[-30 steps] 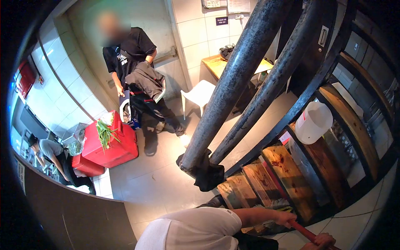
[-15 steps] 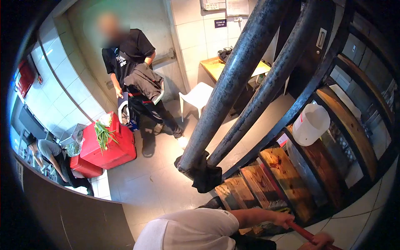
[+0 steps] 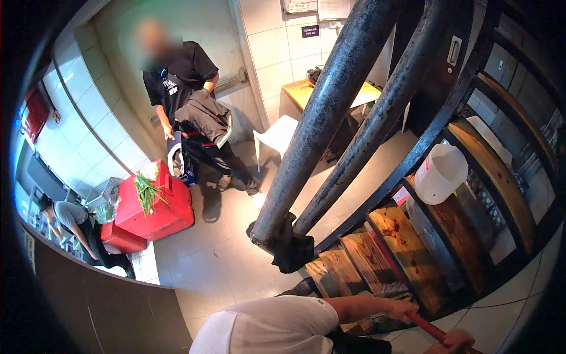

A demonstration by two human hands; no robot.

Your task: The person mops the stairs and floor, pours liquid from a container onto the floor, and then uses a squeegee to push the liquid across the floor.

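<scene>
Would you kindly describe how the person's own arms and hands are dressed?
One arm comes out of a white short sleeve, and the forearm is uncovered below it. Its hand and the other hand wear no gloves. The picture's edge cuts off the second arm.

both hands (image 3: 404, 308) grip red handle (image 3: 429, 328) beside wooden stairs (image 3: 407, 248). white bucket (image 3: 442, 174) sits on step.
</scene>
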